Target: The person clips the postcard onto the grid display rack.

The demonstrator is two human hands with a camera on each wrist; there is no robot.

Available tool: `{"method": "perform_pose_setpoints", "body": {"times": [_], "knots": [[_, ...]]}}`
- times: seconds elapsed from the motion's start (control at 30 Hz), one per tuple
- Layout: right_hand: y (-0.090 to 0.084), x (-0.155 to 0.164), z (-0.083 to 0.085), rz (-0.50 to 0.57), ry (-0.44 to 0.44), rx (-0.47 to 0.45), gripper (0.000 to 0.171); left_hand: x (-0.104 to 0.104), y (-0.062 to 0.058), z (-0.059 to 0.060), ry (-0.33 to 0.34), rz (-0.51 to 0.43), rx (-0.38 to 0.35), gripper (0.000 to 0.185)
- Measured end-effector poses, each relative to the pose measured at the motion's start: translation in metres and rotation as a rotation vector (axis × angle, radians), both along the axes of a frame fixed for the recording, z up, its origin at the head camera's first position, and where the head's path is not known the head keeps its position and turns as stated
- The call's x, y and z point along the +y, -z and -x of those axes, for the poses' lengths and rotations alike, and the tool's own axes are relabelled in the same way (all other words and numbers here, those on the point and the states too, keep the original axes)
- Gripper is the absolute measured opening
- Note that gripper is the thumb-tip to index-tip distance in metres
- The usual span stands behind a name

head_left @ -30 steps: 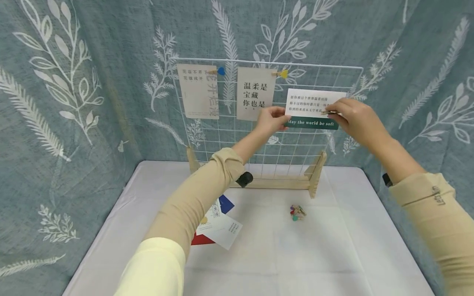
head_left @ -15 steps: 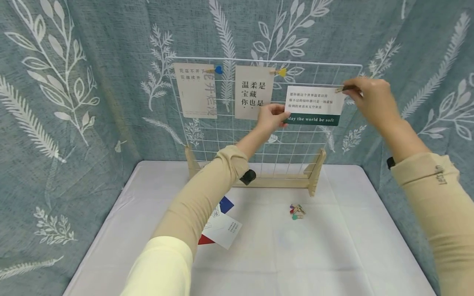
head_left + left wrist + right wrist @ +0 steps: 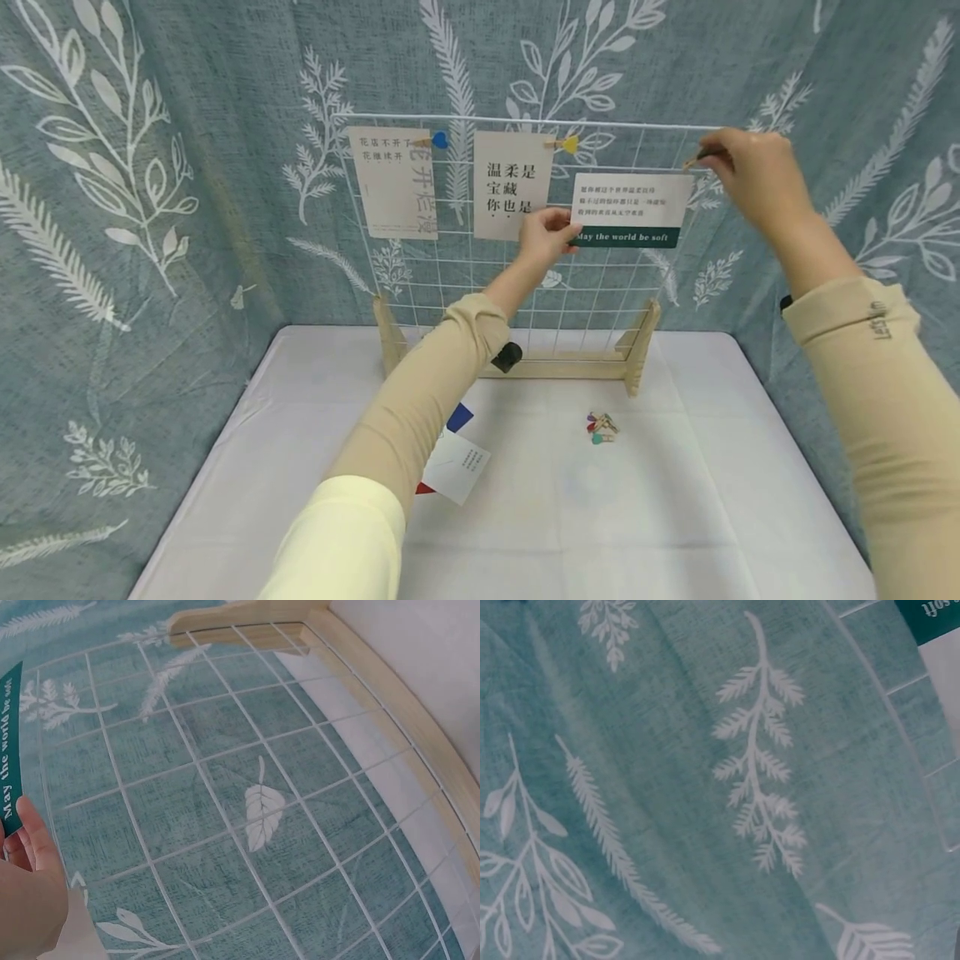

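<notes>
The card (image 3: 630,210) I hold is a landscape rectangle, white above with small lines of print and a dark green band below reading "May the world be soft". It lies flat and level against the wire grid (image 3: 600,283), upper right. The small wooden clip (image 3: 693,160) I pinch sits at its top right corner.

Walls: teal-grey fabric backdrop (image 3: 187,125) printed with white leaves and ferns, hung on three sides and creased at the corners.
Table: covered by a white cloth (image 3: 637,517) with faint fold lines, meeting the backdrop at the rear edge.
Light: soft and even, with only weak shadows on the cloth.
</notes>
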State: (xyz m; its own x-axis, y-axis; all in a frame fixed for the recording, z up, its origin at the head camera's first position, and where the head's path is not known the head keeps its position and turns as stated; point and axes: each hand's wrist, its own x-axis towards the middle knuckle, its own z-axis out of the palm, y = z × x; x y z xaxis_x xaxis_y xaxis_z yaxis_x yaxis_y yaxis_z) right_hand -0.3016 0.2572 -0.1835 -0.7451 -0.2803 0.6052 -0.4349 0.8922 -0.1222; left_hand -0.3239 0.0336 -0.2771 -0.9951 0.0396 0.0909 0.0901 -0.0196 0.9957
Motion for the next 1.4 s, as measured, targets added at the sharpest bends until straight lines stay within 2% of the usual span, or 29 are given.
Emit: {"method": "perform_pose_setpoints", "body": {"times": [0.17, 0.27, 0.43, 0.63, 0.8, 1.0, 1.4], "knots": [[-0.003, 0.004, 0.003, -0.014, 0.016, -0.048, 0.021, 0.002, 0.001, -0.001, -0.004, 0.014, 0.035, 0.026], [-0.005, 0.006, 0.006, -0.03, 0.016, -0.088, 0.022, 0.003, -0.001, -0.002, -0.031, 0.034, 0.057, 0.026], [-0.009, 0.009, 0.009, -0.035, 0.025, -0.124, 0.024, 0.009, -0.002, -0.006, -0.131, 0.091, 0.112, 0.022], [-0.015, 0.005, 0.012, -0.039, 0.016, -0.123, 0.023, 0.015, -0.003, -0.009, -0.25, 0.174, 0.147, 0.02], [-0.015, 0.001, 0.015, -0.056, 0.033, -0.169, 0.024, 0.018, -0.003, -0.01, -0.309, 0.238, 0.15, 0.02], [-0.014, 0.0, 0.018, -0.065, 0.043, -0.218, 0.025, 0.019, -0.004, -0.01, -0.336, 0.262, 0.134, 0.021], [-0.013, -0.002, 0.019, -0.07, 0.07, -0.268, 0.026, 0.019, -0.003, -0.01, -0.334, 0.278, 0.128, 0.02]]}}
